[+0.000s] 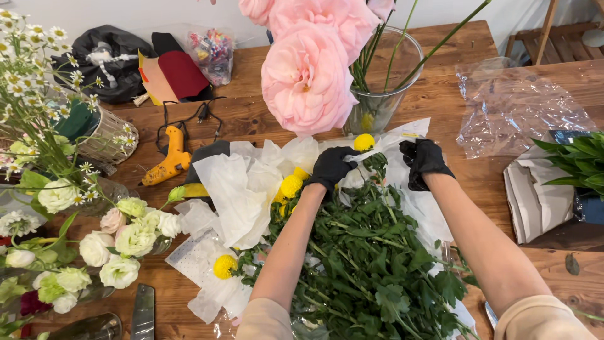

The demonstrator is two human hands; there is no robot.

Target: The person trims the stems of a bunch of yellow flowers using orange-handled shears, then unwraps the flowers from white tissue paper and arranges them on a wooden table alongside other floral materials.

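Left hand point(329, 167) fingertips buried in white wrapping paper point(242, 189); grip not readable. Right hand point(423, 162) fingers curled under, contents hidden. Yellow ball flowers point(290, 186) partly covered by paper and leaves. Green stems point(371, 277) cut off by bottom edge. Pink roses point(306, 75) cropped at top edge, hiding part of glass vase point(384, 94). Potted plant point(576, 160) at table's right edge cropped. Small bag point(212, 53) near far edge: contents too small to tell. Metal tool point(143, 311) near front left corner cut off.
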